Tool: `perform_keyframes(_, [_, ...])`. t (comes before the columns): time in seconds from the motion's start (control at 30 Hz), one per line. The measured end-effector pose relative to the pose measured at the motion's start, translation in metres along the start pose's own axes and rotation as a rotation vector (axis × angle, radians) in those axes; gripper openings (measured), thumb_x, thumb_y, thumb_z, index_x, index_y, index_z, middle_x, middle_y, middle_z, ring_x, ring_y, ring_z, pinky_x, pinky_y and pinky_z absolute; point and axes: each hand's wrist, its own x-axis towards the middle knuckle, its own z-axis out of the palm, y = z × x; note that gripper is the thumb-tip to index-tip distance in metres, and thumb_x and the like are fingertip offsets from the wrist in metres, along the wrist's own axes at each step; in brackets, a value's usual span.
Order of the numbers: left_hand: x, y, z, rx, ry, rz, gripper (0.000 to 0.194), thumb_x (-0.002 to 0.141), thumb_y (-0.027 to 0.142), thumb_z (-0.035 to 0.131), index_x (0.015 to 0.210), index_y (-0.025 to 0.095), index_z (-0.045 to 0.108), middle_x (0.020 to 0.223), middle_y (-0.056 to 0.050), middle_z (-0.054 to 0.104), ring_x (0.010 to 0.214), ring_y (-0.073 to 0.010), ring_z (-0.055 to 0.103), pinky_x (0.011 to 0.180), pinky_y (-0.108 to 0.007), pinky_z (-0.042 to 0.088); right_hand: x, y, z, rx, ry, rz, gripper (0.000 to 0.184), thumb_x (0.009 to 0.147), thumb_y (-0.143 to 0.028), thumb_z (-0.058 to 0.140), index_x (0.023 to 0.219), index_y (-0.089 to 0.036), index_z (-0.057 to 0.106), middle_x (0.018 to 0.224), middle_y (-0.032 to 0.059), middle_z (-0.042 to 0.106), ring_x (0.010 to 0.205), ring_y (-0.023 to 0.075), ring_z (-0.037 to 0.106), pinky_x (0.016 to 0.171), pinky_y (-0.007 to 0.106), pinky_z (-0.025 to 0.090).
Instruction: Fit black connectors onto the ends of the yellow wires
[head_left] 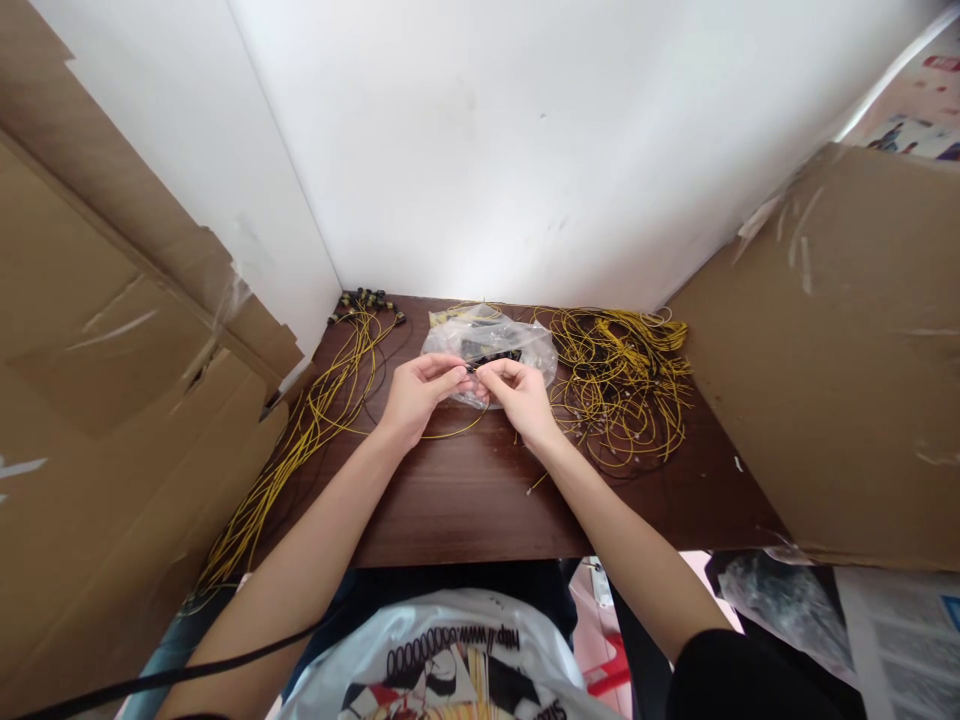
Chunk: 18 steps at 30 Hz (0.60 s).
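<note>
My left hand (421, 393) and my right hand (519, 392) meet over the middle of the table, thumbs and fingers pinched together. Between the fingertips is a small dark piece (472, 369), mostly covered, so its exact kind cannot be made out. A thin yellow wire (454, 434) curves below the hands; whether it joins the dark piece is hidden. Just behind the fingers lies a clear plastic bag (538, 345) with small black parts (480, 350) inside.
A tangled pile of yellow and black wires (622, 390) lies at right. More yellow wires (322, 405), with black-and-yellow ends (367, 298), hang over the left edge of the brown table (465, 510). Cardboard panels (832, 360) flank both sides; a white wall (480, 150) rises behind.
</note>
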Motion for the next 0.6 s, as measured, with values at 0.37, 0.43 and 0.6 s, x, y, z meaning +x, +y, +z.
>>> perform_keyframes(0.37, [-0.0022,-0.0012,0.0033,0.181,0.030,0.182,0.024,0.056,0.026,0.080,0.069,0.011,0.067,0.074,-0.006,0.069,0.058,-0.0132,0.062,0.067,-0.032,0.055,-0.0006,0.0021,-0.0020,-0.161,0.030,-0.066,0.024,0.073,-0.040,0.063,0.068,-0.016,0.062,0.060,0.0009,0.060,0.055,0.0120,0.053,0.055,0.025,0.042])
perform_keyframes(0.43, [-0.0025,-0.0027,0.0038,0.217,0.040,0.224,0.021,0.058,0.025,0.078,0.069,0.011,0.068,0.075,-0.006,0.070,0.059,-0.0137,0.062,0.066,-0.031,0.054,-0.0012,0.0018,-0.0024,-0.223,0.048,-0.099,0.024,0.074,-0.039,0.062,0.068,-0.016,0.061,0.061,0.0012,0.061,0.055,0.0121,0.052,0.055,0.025,0.041])
perform_keyframes(0.6, [-0.0030,-0.0068,0.0052,0.288,0.040,0.343,0.013,0.062,0.021,0.074,0.069,0.012,0.068,0.077,-0.006,0.069,0.066,-0.0152,0.064,0.065,-0.030,0.054,-0.0032,-0.0009,-0.0036,-0.343,0.083,-0.154,0.023,0.076,-0.037,0.061,0.067,-0.016,0.061,0.063,0.0023,0.063,0.056,0.0127,0.053,0.055,0.026,0.041])
